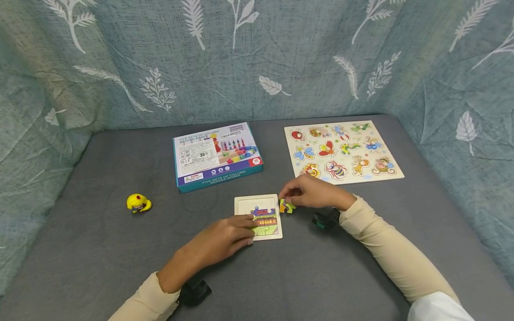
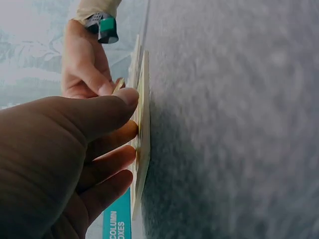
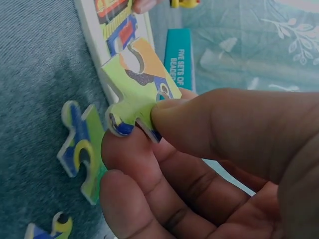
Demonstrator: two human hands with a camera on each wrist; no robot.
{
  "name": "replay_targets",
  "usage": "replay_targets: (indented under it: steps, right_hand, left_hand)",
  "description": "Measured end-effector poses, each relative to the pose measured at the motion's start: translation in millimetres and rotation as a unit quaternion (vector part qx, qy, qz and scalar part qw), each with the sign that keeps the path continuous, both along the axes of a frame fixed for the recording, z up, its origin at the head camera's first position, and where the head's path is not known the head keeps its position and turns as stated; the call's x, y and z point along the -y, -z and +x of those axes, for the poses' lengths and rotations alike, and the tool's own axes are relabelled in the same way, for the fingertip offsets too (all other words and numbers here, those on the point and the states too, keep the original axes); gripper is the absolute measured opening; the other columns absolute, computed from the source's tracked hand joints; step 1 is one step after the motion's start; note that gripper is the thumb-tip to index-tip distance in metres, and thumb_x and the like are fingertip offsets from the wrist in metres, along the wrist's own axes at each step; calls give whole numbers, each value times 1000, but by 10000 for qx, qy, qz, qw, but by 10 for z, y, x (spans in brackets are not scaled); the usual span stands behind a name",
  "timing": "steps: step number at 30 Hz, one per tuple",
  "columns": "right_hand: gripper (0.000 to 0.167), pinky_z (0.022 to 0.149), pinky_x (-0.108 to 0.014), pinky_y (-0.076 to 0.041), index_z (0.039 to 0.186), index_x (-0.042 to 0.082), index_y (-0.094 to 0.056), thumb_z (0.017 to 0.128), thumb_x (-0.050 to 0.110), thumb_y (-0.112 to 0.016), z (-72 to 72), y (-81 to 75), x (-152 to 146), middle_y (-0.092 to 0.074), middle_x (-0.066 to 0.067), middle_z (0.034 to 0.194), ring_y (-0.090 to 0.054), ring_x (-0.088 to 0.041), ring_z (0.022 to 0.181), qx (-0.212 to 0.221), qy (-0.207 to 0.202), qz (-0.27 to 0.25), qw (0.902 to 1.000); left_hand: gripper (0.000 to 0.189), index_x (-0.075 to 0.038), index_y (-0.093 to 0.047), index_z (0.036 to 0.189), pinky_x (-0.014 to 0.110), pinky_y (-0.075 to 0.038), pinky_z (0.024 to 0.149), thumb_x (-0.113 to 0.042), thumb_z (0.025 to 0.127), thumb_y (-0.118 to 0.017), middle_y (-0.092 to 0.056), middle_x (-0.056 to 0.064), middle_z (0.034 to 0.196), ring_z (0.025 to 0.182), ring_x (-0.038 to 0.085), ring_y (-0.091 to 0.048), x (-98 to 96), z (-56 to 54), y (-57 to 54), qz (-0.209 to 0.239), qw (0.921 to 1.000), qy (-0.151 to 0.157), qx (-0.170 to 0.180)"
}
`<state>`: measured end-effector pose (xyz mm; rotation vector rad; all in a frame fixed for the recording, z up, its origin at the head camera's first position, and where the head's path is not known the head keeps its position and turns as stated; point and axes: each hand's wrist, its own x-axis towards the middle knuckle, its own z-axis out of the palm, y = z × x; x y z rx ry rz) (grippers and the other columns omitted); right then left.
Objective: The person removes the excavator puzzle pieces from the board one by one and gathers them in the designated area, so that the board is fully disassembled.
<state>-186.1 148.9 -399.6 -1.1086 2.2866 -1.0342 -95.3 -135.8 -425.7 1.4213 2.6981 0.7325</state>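
Note:
A small square wooden jigsaw tray (image 1: 257, 197) lies on the table, its lower and right part filled with joined picture pieces (image 1: 265, 218). My left hand (image 1: 225, 236) rests its fingers over the tray's left side, and in the left wrist view the fingertips (image 2: 130, 98) are right at the tray's edge. Between thumb and fingers, my right hand (image 1: 315, 191) pinches a jigsaw piece (image 3: 142, 84) coloured green, orange and blue, just off the tray's right edge. Below that hand, the right wrist view has a loose blue and green jigsaw piece (image 3: 82, 149) and part of another piece (image 3: 55, 229).
Behind the tray lies a teal and white toy box (image 1: 218, 156). A larger wooden insect puzzle board (image 1: 345, 151) is at the back right, close beyond my right hand. Off to the left sits a small yellow toy (image 1: 138, 203). A leaf-patterned curtain (image 1: 257, 58) hangs behind the grey table.

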Motion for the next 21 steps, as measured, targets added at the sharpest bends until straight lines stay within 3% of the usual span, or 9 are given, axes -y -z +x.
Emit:
replay_targets:
  steps: [10,21]
  right_hand:
    - [16,65,-27,-52,106,-1,-71,93,-2,-61,40,18,-81,-67,1,87,-59,-10,75,196,148,164,9996]
    - [17,67,-26,-52,103,-1,-74,90,-5,-63,57,16,-124,-72,-4,96,-61,-8,78,183,-70,-31,9998]
  left_hand:
    - [22,-3,-75,106,40,-48,97,-18,90,-72,-67,9,120,119,25,-58,78,-44,-14,38,9999,-165,17]
    - [26,1,-73,110,43,-48,96,-16,90,-72,-65,14,122,120,29,-57,94,-63,-5,-5,9999,-150,-16]
